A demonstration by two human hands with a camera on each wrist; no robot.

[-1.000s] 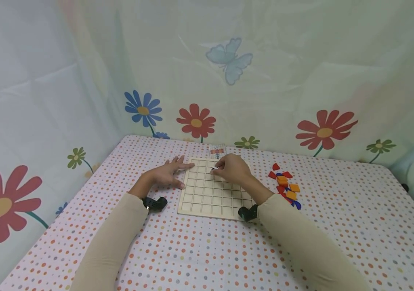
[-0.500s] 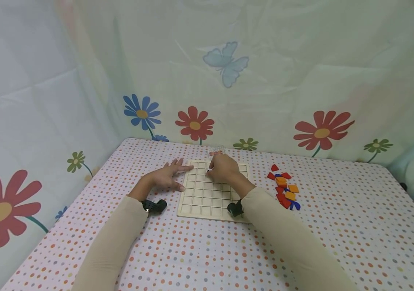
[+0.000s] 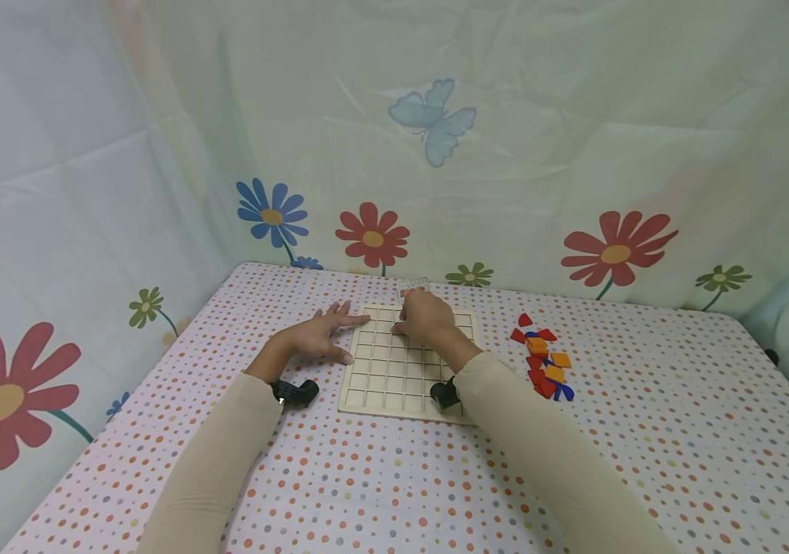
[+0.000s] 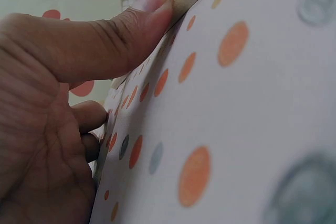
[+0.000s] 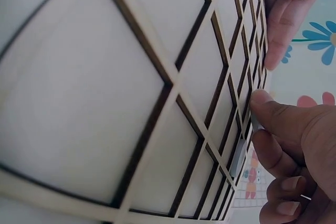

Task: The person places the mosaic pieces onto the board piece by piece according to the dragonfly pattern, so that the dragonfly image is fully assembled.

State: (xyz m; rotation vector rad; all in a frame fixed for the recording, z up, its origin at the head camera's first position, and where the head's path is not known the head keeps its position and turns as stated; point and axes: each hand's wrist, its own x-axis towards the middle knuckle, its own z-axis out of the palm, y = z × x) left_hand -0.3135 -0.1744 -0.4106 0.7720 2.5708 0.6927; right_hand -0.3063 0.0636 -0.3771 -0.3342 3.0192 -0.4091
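A square wooden grid board [image 3: 376,383] lies on the table. My left hand [image 3: 314,335] rests at its left side with the fingers spread. The left thumb [image 4: 149,11] touches the board's edge in the left wrist view. Over the far rows, my right hand [image 3: 429,319] pinches a small thin whitish piece [image 5: 255,123] between thumb and index finger, low against the grid. Most of that piece is hidden by the fingers. A flat white tile [image 5: 239,158] sits in the grid close by. A white sliver [image 5: 305,198] shows among the curled lower fingers.
Right of the board lies a loose pile of red, orange and blue flat pieces [image 3: 538,362]. A printed pattern card [image 3: 406,286] stands behind the board. The table has a dotted cloth [image 3: 380,477]; printed curtains [image 3: 539,154] hang behind and to the left.
My right hand has moved left over the board, still pinching the whitish piece, and is now lower at the grid. My left hand stays at the board's left edge.
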